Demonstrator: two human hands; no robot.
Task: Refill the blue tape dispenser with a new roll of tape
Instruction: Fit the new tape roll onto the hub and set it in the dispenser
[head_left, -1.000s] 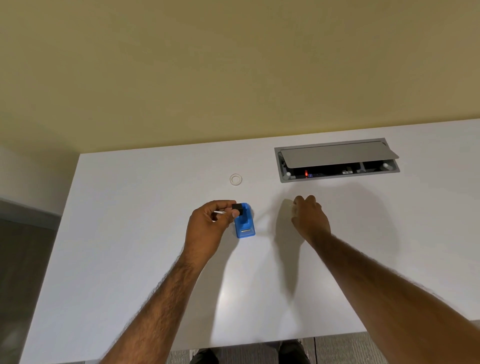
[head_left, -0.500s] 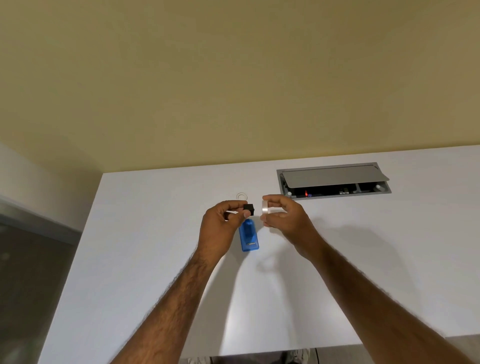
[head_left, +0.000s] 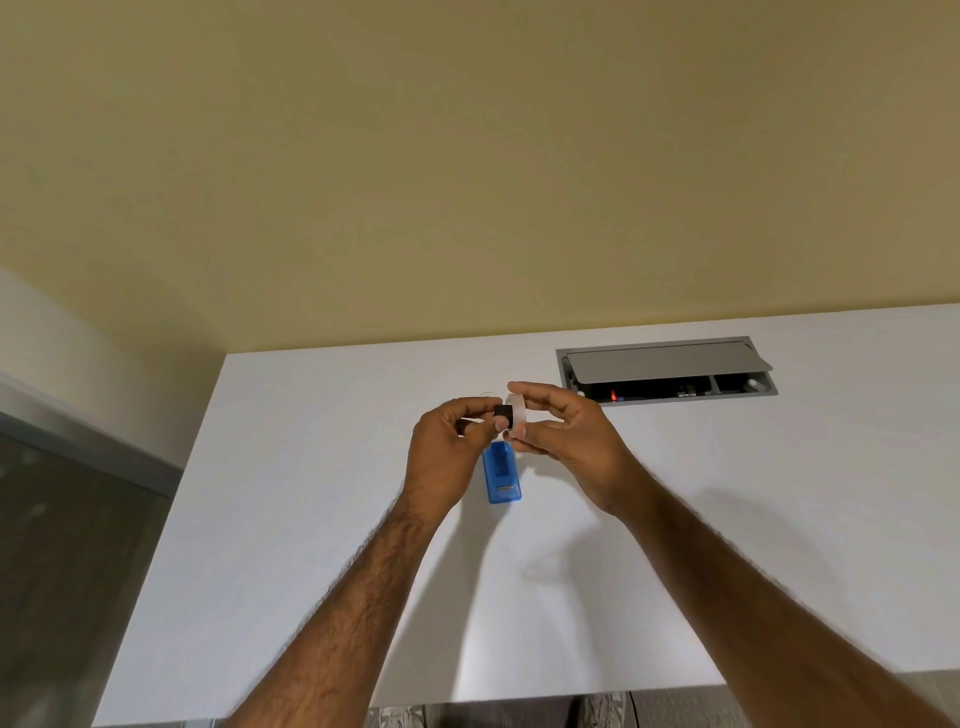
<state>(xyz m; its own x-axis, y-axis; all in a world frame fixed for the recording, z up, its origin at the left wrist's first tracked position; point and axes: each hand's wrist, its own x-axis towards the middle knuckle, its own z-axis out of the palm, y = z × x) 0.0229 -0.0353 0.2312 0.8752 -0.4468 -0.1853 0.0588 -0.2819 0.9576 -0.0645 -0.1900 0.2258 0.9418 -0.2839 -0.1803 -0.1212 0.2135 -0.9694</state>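
The blue tape dispenser (head_left: 502, 475) lies flat on the white table (head_left: 311, 519), just below my two hands. My left hand (head_left: 451, 439) pinches a small black spool core (head_left: 502, 412) between thumb and forefinger. My right hand (head_left: 563, 428) holds a translucent roll of tape (head_left: 518, 413) upright between thumb and fingers. The black core touches the roll's left side, at its hole. Both hands hover a little above the dispenser's far end.
A grey cable box (head_left: 667, 370) with its lid half open is set into the table at the back right. A small clear ring on the table is mostly hidden behind my left hand. The table's near edge runs along the bottom.
My right hand picked up the tape roll from the table and brought it left to meet the black core. My left hand lifted the core slightly off the dispenser.
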